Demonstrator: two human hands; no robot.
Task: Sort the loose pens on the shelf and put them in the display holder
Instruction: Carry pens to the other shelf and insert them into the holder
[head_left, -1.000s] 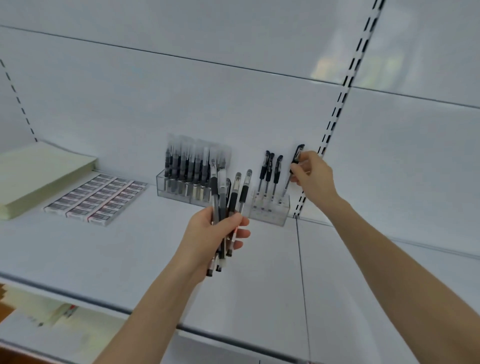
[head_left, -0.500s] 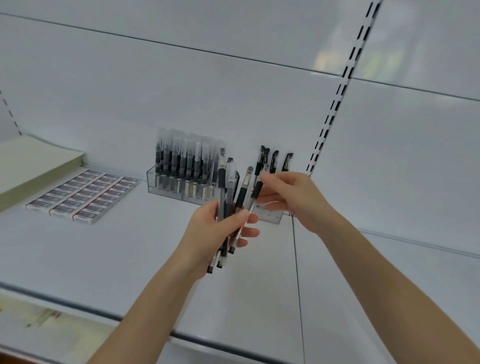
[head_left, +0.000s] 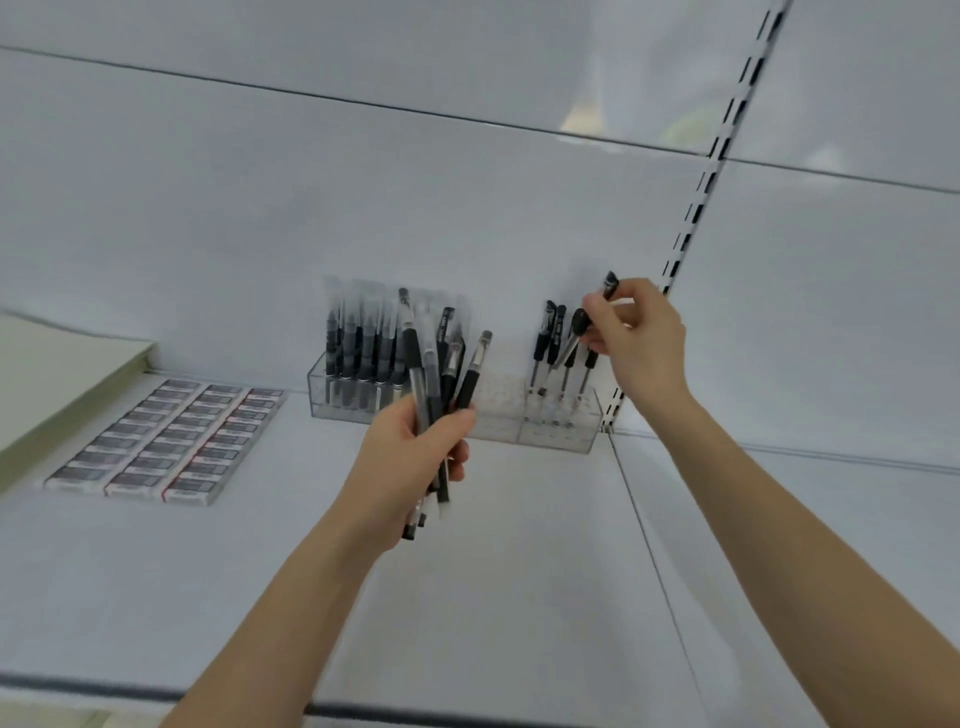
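Nothing clear enough to read. Tiny white marks on the black caps of the pens (head_left: 552, 326) in the display holder (head_left: 587, 423), too small and blurry. Dark labels on the little boxes (head_left: 156, 447) on the shelf (head_left: 519, 571), blurry too.

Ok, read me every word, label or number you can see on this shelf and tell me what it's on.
Nothing here is legible.
Eraser boxes: printed labels, too blurred to read.
Clips of the pens standing in the display holder: pale print, too small to read.
A clip in the bundle of pens the left hand grips: pale print, blurred.
Pen the right hand pinches: no print I can make out.
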